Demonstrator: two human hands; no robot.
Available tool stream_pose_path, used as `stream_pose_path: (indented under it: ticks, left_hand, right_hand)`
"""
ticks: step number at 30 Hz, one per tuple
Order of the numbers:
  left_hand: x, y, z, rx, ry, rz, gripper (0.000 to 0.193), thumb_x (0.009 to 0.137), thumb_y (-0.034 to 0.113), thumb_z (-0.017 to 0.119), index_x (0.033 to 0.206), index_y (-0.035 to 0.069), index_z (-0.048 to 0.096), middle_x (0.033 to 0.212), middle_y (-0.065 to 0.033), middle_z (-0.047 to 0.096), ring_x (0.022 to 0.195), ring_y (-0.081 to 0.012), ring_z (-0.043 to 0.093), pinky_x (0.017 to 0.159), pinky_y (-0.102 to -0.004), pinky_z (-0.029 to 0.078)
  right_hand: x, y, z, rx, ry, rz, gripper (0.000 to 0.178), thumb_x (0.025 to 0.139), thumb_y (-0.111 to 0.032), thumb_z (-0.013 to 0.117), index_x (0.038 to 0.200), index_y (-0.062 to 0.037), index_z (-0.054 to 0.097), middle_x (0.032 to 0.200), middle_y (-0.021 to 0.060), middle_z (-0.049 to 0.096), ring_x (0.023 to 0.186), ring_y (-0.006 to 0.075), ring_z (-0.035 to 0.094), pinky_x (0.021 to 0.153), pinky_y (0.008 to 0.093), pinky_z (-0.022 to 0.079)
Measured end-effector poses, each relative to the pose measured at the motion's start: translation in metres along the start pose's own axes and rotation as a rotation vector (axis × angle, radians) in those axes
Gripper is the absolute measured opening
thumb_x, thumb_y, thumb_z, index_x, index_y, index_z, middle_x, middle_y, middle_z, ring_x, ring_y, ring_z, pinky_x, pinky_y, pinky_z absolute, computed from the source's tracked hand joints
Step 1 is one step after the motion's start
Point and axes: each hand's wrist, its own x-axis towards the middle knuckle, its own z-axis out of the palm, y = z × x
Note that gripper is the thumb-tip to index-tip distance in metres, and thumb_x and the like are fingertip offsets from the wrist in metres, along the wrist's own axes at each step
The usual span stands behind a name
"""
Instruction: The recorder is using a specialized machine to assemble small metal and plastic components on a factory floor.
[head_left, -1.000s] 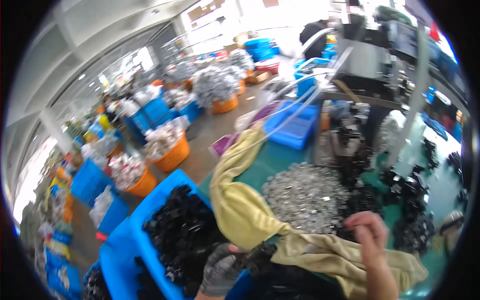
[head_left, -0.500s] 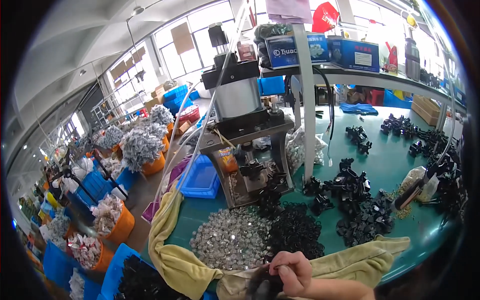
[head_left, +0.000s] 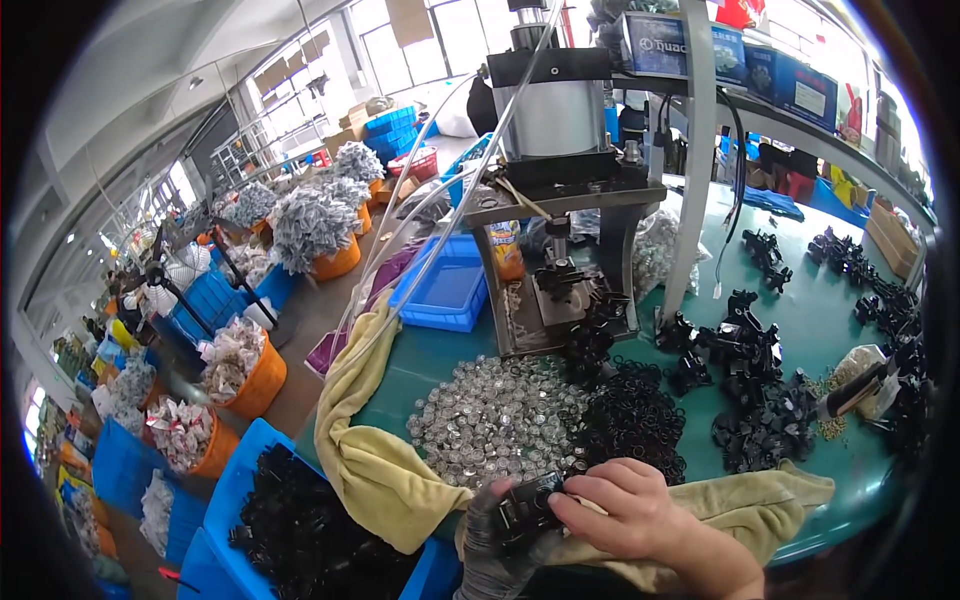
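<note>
My left hand (head_left: 488,552), in a dark grey glove or wrap, holds a black plastic part (head_left: 526,508) at the near edge of the table. Its fingers are closed around the side of the part. My right hand (head_left: 622,508) is bare, and its thumb and fingertips pinch the part's right end. Whether something small sits between those fingertips is hidden. Just beyond my hands lie a heap of small clear plastic pieces (head_left: 490,415) and, to its right, a heap of black rings (head_left: 632,425). A yellowish cloth (head_left: 400,480) runs along the table's edge under my hands.
Behind the heaps stands a metal press (head_left: 555,120) with a black part beneath its ram. Left of it is a blue tray (head_left: 445,290). Black parts (head_left: 745,350) are piled on the green table to the right. A blue bin (head_left: 265,440) of black parts stands at lower left.
The view has shifted, so the scene sits farther right and the press higher. My left hand and the black part, blurred at the lower edge before, now show clearly, with my right hand against the part.
</note>
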Motion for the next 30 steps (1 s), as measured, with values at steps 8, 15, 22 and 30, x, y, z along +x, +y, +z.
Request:
stream_pose_path:
  ticks: [8, 15, 22, 30]
  left_hand:
    - [-0.009, -0.046, -0.035, -0.006, -0.104, -0.137, 0.058, 0.090, 0.024, 0.064, 0.139, 0.006, 0.038, 0.134, -0.0076, 0.051, 0.126, -0.0235, 0.046, 0.109, -0.0377, 0.034]
    - [-0.012, -0.048, -0.032, 0.189, -0.058, -0.108, 0.062, 0.087, 0.018, 0.068, 0.140, 0.006, 0.037, 0.137, -0.0073, 0.048, 0.129, -0.0228, 0.043, 0.110, -0.0378, 0.034]
    - [0.002, -0.029, -0.029, -0.503, 0.212, -0.550, 0.048, 0.083, 0.018, 0.070, 0.125, 0.010, 0.049, 0.120, -0.0102, 0.058, 0.110, -0.0231, 0.058, 0.091, -0.0387, 0.051]
    - [-0.006, -0.052, -0.043, -0.955, 0.334, -0.866, 0.037, 0.086, 0.029, 0.067, 0.117, 0.013, 0.057, 0.112, -0.0123, 0.063, 0.102, -0.0245, 0.063, 0.078, -0.0443, 0.059]
  right_hand:
    - [0.001, -0.011, 0.009, -0.155, -0.107, -0.059, 0.039, 0.062, -0.011, 0.063, 0.101, -0.0042, 0.066, 0.102, 0.0084, 0.062, 0.082, 0.0208, 0.059, 0.069, 0.0312, 0.051]
    - [0.003, -0.011, 0.007, -0.101, -0.156, -0.016, 0.037, 0.062, -0.012, 0.065, 0.098, -0.0021, 0.066, 0.103, 0.0089, 0.063, 0.085, 0.0217, 0.061, 0.071, 0.0323, 0.052]
    - [0.001, -0.010, 0.012, -0.089, -0.110, -0.028, 0.038, 0.062, -0.012, 0.065, 0.098, -0.0025, 0.066, 0.102, 0.0090, 0.063, 0.084, 0.0219, 0.061, 0.072, 0.0331, 0.053]
    - [0.000, -0.014, 0.019, -0.001, -0.185, 0.055, 0.034, 0.065, -0.006, 0.063, 0.099, -0.0038, 0.066, 0.101, 0.0089, 0.062, 0.083, 0.0226, 0.062, 0.072, 0.0329, 0.053]
